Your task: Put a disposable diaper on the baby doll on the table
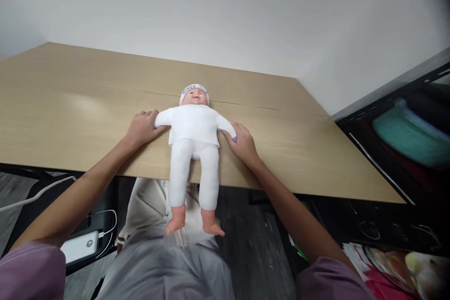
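A baby doll (192, 137) in a white one-piece suit and a white cap lies face up on the wooden table (70, 108). Its legs hang over the table's near edge, bare feet dangling above my lap. My left hand (143, 126) is curled round the end of the doll's arm on the left. My right hand (242, 143) is closed on the end of the doll's other arm, where a small blue patch shows by my thumb.
A white wall stands behind the table. At the right is a dark cabinet (393, 117) with a teal bundle (408, 133) inside. A white power bank (79, 245) with white cables lies at the lower left. Colourful packets (393, 262) lie on the floor at the lower right.
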`<state>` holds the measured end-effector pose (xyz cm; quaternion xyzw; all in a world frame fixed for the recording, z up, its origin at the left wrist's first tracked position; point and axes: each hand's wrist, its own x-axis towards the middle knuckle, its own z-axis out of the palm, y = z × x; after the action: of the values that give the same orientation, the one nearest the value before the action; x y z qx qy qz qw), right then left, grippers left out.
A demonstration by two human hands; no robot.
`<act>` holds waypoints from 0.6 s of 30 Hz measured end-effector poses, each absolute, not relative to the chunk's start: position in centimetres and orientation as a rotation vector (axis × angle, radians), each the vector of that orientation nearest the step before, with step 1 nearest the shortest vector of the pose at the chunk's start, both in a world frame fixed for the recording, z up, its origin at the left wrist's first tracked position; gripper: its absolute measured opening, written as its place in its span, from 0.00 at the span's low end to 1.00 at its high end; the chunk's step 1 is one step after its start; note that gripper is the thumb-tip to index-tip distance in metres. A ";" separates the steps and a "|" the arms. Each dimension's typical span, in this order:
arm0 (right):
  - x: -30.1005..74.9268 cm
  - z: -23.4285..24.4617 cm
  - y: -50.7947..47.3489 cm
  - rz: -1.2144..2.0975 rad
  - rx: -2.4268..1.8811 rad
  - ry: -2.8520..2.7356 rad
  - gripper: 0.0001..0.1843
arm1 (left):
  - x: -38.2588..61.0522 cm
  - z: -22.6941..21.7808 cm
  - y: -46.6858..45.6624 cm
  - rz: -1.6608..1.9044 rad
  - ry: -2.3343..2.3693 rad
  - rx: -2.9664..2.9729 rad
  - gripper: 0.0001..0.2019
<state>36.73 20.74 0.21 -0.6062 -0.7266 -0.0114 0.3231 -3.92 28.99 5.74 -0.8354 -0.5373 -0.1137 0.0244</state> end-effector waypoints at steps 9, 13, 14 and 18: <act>38.6 -0.4 33.4 -0.098 -1.546 -1.916 0.32 | -2.0 3.8 40.8 -0.564 -1.681 -2.460 0.28; 39.6 -0.4 37.7 -0.159 -1.586 -1.899 0.34 | -0.8 3.9 45.9 -0.599 -1.660 -2.443 0.32; 39.8 -0.3 38.7 -0.175 -1.597 -1.893 0.34 | -0.5 3.9 47.2 -0.606 -1.653 -2.440 0.34; 40.8 -0.3 42.3 -0.211 -1.609 -1.878 0.37 | 0.8 3.8 51.3 -0.627 -1.677 -2.442 0.36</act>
<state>40.78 42.29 -0.29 -0.6135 -0.7158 -0.0806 0.3238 0.76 51.32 3.78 -0.8051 -0.5530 -0.2066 0.0570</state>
